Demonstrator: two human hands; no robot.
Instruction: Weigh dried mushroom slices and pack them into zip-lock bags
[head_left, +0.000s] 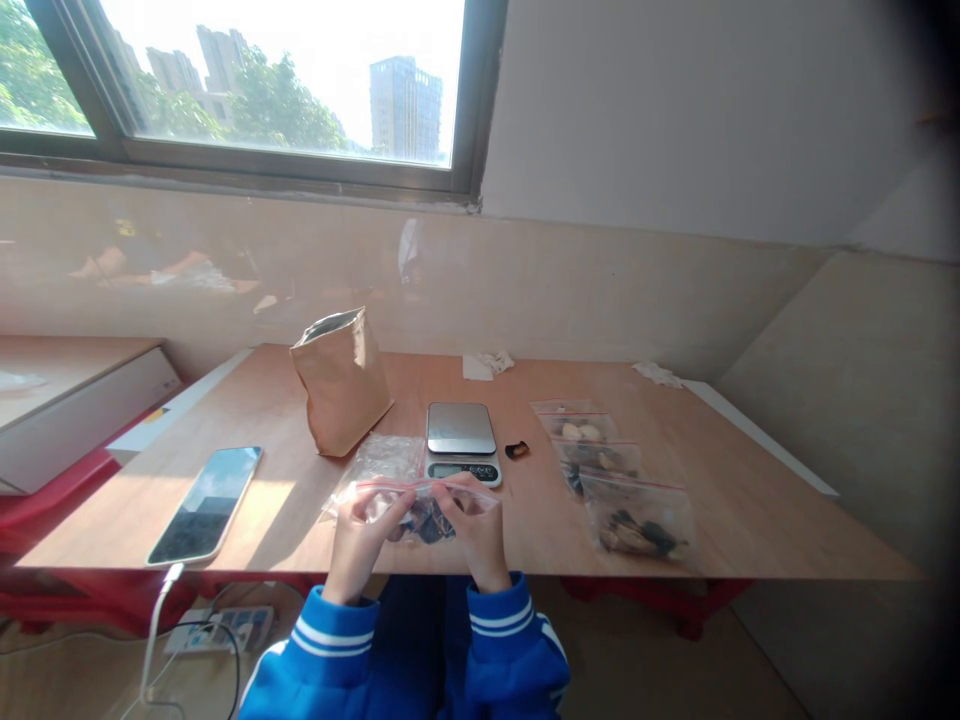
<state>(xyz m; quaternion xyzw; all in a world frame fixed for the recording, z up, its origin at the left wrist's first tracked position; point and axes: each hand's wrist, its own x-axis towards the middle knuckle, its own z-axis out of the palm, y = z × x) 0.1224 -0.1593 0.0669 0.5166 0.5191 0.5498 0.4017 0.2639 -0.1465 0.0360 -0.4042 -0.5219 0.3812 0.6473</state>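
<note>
Both hands pinch the red-striped top edge of a clear zip bag (429, 524) at the table's front edge. Dark pieces lie in the bag's lower part. My left hand (361, 530) grips the seal left of its middle, and my right hand (477, 525) grips it just to the right. Directly behind the bag stands a kitchen scale (461, 430) with a bare metal plate and a dark display. Left of the scale lie flat clear bags (386, 458). A small dark brown dried piece (517, 451) rests on the table right of the scale.
Several filled zip bags (637, 520) lie overlapping in a row at the right. An open brown paper bag (341, 380) stands at the back left. A phone (206, 505) with a charging cable (159, 620) lies at the left edge. Crumpled tissue (491, 364) sits by the wall.
</note>
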